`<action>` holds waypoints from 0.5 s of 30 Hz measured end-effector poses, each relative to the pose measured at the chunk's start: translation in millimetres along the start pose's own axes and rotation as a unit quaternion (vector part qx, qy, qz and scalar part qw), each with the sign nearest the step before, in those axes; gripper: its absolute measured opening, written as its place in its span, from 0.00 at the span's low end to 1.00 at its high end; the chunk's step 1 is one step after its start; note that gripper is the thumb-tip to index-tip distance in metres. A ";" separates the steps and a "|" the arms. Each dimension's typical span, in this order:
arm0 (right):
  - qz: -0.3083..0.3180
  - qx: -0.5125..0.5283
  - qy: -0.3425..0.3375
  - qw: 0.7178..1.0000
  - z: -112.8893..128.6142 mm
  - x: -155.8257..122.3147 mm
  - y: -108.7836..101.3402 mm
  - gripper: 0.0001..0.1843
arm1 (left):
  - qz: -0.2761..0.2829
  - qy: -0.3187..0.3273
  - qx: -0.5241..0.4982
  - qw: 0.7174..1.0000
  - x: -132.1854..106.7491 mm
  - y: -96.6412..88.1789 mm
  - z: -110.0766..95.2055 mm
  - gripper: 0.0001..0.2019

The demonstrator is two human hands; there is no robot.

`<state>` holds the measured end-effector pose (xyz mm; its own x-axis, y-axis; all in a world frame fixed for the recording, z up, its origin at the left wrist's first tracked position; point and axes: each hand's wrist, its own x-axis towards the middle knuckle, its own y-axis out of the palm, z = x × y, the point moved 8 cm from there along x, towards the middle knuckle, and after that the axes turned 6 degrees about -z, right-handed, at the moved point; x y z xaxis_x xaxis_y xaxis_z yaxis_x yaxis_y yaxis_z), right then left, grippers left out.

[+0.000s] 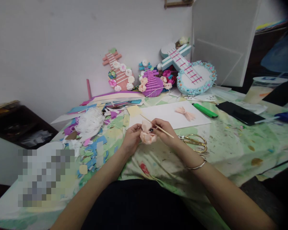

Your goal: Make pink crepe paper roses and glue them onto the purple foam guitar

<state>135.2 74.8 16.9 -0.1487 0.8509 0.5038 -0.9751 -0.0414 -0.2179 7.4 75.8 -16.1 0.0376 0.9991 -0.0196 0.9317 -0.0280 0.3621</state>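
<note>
Between my two hands, above the near edge of the table, is a pale peach paper flower [148,137] with ruffled petals. My left hand [132,138] pinches the flower's left side. On the other side, the fingers of my right hand [163,129] are closed on the flower, and a thin wooden stick [166,132] slants across that hand, held in it. Behind my hands lies a white board [156,111], with a bunch of peach paper petals [185,112] on it. Gold-handled scissors [196,142] rest just right of my right wrist.
Paper-flowered instrument models [196,78] lean on the back wall. A green utility knife [205,110], a black phone [241,112] and a lidded cup [261,89] are at right. White string [90,123] and paper scraps [96,153] cover the left. A patterned cloth [230,147] covers the table.
</note>
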 end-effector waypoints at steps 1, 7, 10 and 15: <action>0.002 0.007 0.001 1.000 0.4 0.0 0.3 0.02 | -0.005 -0.001 0.000 1.000 -0.4 -0.2 -0.6 0.12; 0.023 0.065 0.021 0.997 -0.4 0.2 4.5 0.03 | -0.005 0.001 0.018 1.000 -2.4 1.1 -2.5 0.10; 0.029 0.101 0.037 0.994 -2.7 0.1 6.1 0.03 | 0.002 0.003 0.028 1.000 -2.1 1.6 -1.7 0.10; 0.042 0.138 0.051 0.988 -3.8 -0.4 8.0 0.06 | 0.008 -0.012 0.030 0.999 -1.6 2.8 1.9 0.11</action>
<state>128.1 76.1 11.7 -0.2276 0.8862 0.4035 -0.9698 -0.2434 -0.0126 10.6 74.0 -16.8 0.0604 0.9975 -0.0362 0.9511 -0.0465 0.3055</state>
